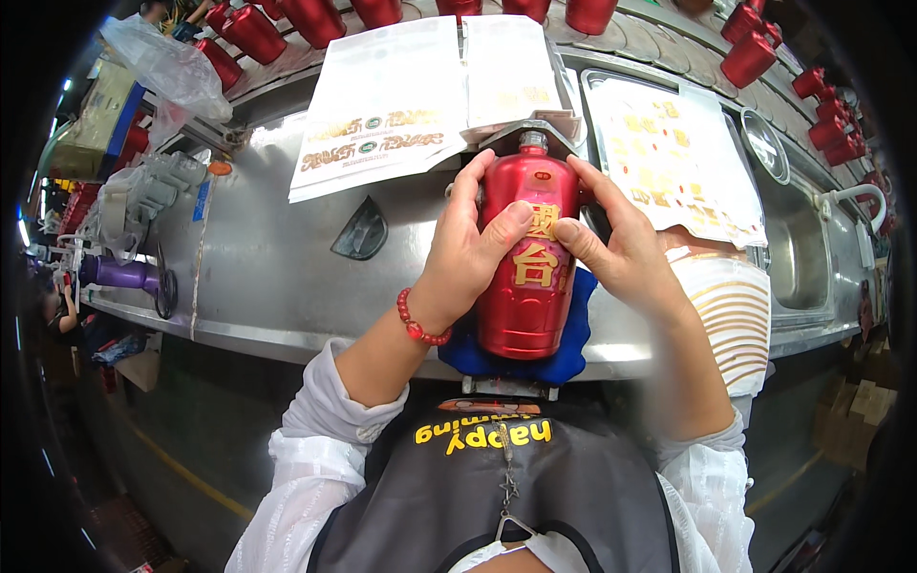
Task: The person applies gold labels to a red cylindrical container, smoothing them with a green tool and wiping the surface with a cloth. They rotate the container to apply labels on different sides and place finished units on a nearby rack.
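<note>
A glossy red bottle [523, 315] with gold characters on its front lies on a blue cloth [575, 329] at the near edge of the metal bench, its neck pointing away from me. My left hand [470, 229] wraps its left side, thumb pressed on the gold lettering. From the other side my right hand [621, 234] grips it, with the thumb against the same lettering. A dark holder [570, 124] stands behind the bottle's neck. To the left of my left hand lies a dark, curved flat piece [361, 229].
White sheets with gold print [377, 105] lie beyond my left hand. More printed sheets [669, 158] and a sheet of gold curved strips [726, 310] are at right, near a sink [800, 258]. Several red bottles [310, 19] stand on a slatted conveyor [611, 38] along the back.
</note>
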The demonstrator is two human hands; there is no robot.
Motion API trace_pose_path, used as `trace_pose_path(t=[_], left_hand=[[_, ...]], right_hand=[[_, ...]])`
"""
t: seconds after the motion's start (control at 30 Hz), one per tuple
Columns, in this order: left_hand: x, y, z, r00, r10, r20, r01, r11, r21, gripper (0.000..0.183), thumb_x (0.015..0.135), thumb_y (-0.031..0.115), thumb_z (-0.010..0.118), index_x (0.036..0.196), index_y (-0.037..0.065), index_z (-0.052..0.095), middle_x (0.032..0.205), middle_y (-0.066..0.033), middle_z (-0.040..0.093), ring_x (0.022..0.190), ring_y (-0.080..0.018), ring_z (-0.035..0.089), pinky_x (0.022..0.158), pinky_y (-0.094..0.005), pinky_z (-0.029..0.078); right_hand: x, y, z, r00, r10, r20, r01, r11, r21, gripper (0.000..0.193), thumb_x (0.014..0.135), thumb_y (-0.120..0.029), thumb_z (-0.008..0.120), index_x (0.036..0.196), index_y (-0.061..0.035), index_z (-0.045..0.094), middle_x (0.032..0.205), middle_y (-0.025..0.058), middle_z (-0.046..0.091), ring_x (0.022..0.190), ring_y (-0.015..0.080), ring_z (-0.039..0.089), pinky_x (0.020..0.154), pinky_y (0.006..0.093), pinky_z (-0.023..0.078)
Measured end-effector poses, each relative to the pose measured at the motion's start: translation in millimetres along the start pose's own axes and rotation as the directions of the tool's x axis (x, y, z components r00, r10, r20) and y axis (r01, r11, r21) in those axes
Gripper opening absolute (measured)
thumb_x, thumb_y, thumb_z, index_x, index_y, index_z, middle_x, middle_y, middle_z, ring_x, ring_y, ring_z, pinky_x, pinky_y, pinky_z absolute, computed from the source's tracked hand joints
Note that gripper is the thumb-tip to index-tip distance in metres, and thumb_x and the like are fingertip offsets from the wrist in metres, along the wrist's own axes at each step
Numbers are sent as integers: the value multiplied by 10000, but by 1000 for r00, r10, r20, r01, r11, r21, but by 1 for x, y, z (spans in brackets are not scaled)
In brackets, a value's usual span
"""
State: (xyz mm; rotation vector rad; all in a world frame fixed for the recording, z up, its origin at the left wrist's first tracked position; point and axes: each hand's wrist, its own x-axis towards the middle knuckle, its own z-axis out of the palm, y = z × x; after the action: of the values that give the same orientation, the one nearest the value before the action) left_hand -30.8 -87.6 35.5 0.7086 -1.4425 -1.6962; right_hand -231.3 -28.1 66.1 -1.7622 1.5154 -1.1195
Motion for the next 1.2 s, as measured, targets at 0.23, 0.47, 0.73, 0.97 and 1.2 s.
trace_pose_path(t=[0.23, 0.47, 0.73, 0.97, 1.2], left_hand=[[-7, -2, -3, 998, 61, 34, -61, 998, 12, 925, 957, 404, 707, 1560, -67, 187, 1441, -223, 464, 1300, -251, 507, 1099, -369, 419], [6, 0, -10, 1000, 2, -2, -2, 1000, -12, 727, 992, 310, 664, 1517, -27, 291, 1381, -175, 523, 1231, -198, 556, 1053, -334, 456], [24, 4, -4, 996, -6, -87, 3, 999, -34, 440, 960, 279, 707, 1222, -23, 524, 1135, -120, 613, 1022, -138, 582, 893, -291, 506], [35, 13, -4, 995, -59, -83, 78, 968, 241, 389, 994, 228, 660, 1263, 6, 488, 1156, -106, 618, 995, -109, 608, 866, -258, 515], [28, 8, -5, 936, 344, -70, -294, 878, 377, 411, 998, 212, 651, 1304, 2, 474, 1228, -125, 579, 1080, -140, 575, 944, -274, 480]], right_hand=[[-4, 3, 0, 997, 57, 47, -62, 993, 103, 828, 908, -418, 759, 1481, 76, 422, 1258, 258, 628, 1179, 305, 619, 985, 366, 494], [2, 0, -2, 996, 83, 41, -87, 989, 119, 823, 902, -434, 764, 1465, 69, 437, 1237, 247, 633, 1179, 304, 617, 987, 368, 491], [4, -3, 0, 994, 105, 24, -107, 990, 89, 720, 916, -372, 758, 1406, 73, 474, 1229, 254, 642, 1187, 311, 620, 1016, 379, 477], [6, -2, 0, 993, 119, 18, -120, 987, 106, 704, 922, -385, 749, 1386, 75, 488, 1211, 253, 649, 1168, 318, 631, 1011, 381, 479], [5, -10, -5, 992, 125, 24, -126, 991, 40, 715, 938, -379, 733, 1455, 23, 446, 1264, 222, 630, 1200, 288, 605, 1039, 384, 462]])
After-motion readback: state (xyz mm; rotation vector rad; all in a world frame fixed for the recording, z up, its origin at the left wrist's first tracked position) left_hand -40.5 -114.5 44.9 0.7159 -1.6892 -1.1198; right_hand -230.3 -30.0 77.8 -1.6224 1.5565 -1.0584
